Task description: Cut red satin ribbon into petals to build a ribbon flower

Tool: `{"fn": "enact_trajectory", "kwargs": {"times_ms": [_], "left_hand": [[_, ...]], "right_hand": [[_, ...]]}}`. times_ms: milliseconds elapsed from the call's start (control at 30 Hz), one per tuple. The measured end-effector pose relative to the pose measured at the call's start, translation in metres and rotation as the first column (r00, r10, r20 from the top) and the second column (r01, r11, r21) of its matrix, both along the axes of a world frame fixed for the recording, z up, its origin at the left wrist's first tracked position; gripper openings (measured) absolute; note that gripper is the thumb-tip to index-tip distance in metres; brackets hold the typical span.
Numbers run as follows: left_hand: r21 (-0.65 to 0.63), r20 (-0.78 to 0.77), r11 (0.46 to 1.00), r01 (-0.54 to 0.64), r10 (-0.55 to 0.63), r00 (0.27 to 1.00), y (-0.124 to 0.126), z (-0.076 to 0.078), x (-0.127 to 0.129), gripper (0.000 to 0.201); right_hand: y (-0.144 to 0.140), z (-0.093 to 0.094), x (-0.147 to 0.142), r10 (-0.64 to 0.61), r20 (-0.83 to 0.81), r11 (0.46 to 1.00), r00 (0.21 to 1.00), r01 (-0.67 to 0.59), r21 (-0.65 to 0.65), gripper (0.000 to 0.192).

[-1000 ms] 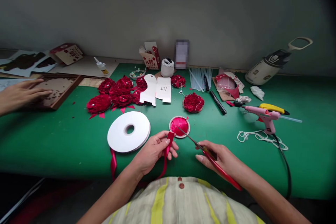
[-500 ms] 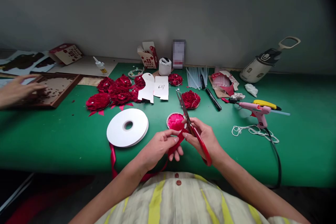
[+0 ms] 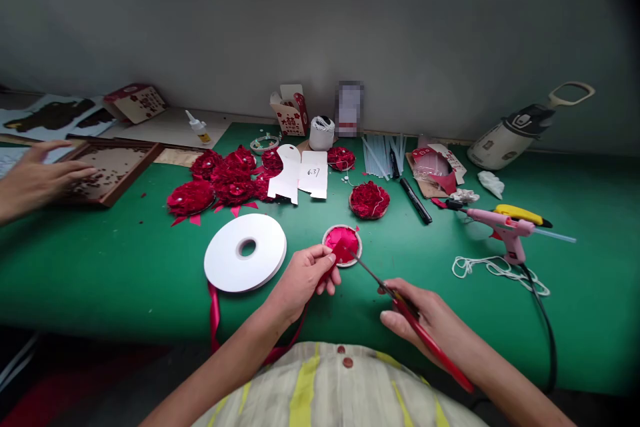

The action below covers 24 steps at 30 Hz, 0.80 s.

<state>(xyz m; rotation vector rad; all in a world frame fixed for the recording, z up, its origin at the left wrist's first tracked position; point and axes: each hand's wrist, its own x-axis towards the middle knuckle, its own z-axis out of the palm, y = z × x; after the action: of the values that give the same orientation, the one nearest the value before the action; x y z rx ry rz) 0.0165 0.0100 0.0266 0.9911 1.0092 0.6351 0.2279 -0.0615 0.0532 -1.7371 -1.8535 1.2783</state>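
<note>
Red ribbon (image 3: 334, 265) is pinched in the left hand (image 3: 300, 277) beside the pink disc (image 3: 342, 244) — a cutting step, seemingly. Red-handled scissors (image 3: 410, 310) are gripped in the right hand (image 3: 425, 313), blades toward it. Nearby — a white spool (image 3: 245, 251); a glue gun (image 3: 503, 223) lies well apart.

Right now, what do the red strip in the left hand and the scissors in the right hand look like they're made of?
The red strip pinched by the left hand looks like satin ribbon: thin, limp, with a soft sheen. The scissors in the right hand show slim, dull grey blades, probably steel, and glossy red handles, likely plastic.
</note>
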Motion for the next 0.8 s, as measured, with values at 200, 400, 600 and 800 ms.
{"fn": "enact_trajectory", "kwargs": {"times_ms": [200,400,600,800], "left_hand": [[-0.017,-0.042,0.999,0.042,-0.043,0.998,0.004,-0.002,0.006,0.022],[-0.033,-0.029,0.998,0.058,-0.059,0.998,0.007,-0.002,0.005,0.021],[-0.06,0.014,0.994,0.087,-0.086,0.996,0.01,-0.004,0.005,0.021],[-0.073,0.028,0.994,0.081,-0.079,0.996,0.012,-0.007,0.006,0.021]], "right_hand": [[0.009,-0.007,-0.011,0.061,0.053,0.998,0.997,-0.061,-0.007,0.041],[0.016,-0.01,-0.008,0.075,0.02,0.996,0.997,-0.074,-0.057,0.041],[0.017,-0.011,-0.006,0.042,-0.025,0.995,0.999,-0.044,-0.086,0.04],[0.018,-0.024,-0.003,0.035,0.004,0.995,0.999,-0.034,-0.09,0.044]]}}
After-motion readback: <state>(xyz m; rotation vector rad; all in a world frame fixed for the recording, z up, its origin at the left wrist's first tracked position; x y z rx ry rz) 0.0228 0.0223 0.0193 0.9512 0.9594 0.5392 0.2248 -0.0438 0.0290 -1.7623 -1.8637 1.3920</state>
